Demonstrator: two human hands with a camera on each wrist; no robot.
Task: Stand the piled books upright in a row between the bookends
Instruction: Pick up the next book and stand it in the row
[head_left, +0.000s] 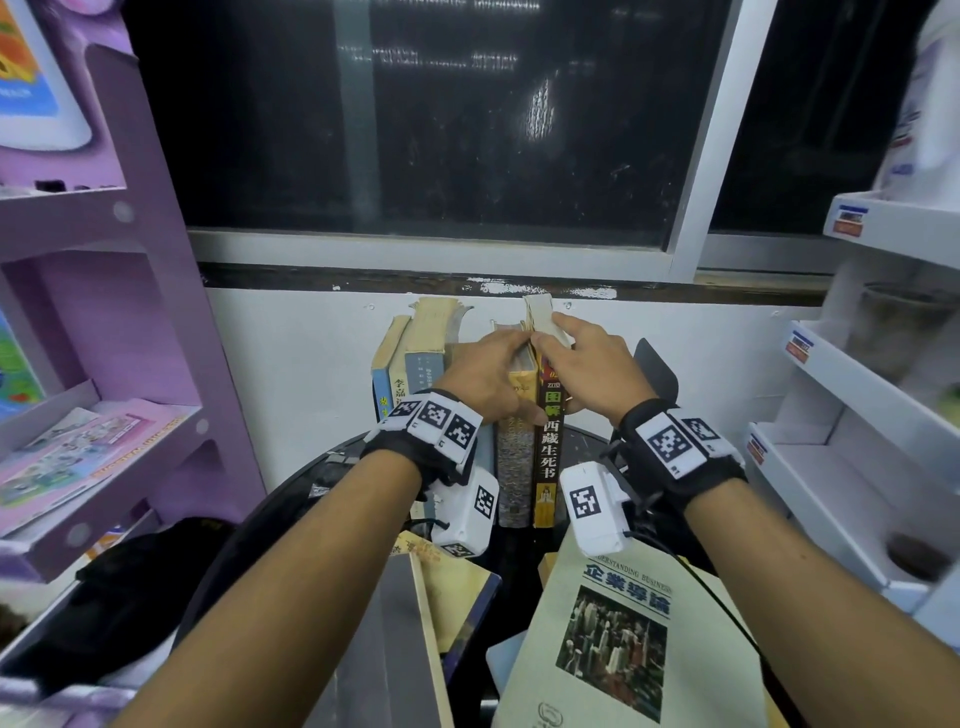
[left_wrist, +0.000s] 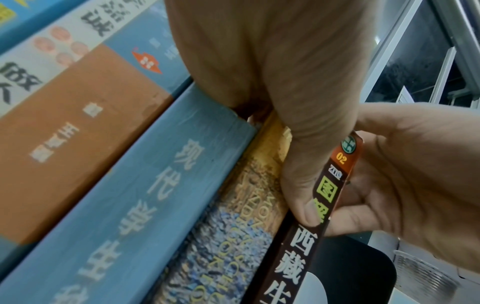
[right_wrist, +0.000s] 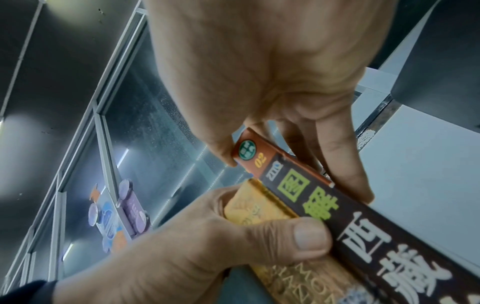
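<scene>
At six o'clock, piled books, a cream business textbook (head_left: 618, 639) on top, lie on the bench. Beyond, our left hand (head_left: 480, 376) grips the row, thumb on the gold-spined book (head_left: 514, 452); our right hand (head_left: 587, 371) pinches the upright dark-spined book (head_left: 549, 447). Letting go early, we judge, could tip it toward the black bookend (head_left: 655, 371) at one o'clock.

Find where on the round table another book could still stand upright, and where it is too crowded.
Free: the gap between the dark-spined book and the black bookend, behind the right hand. Crowded: the table's near half, piled with loose books.
</scene>
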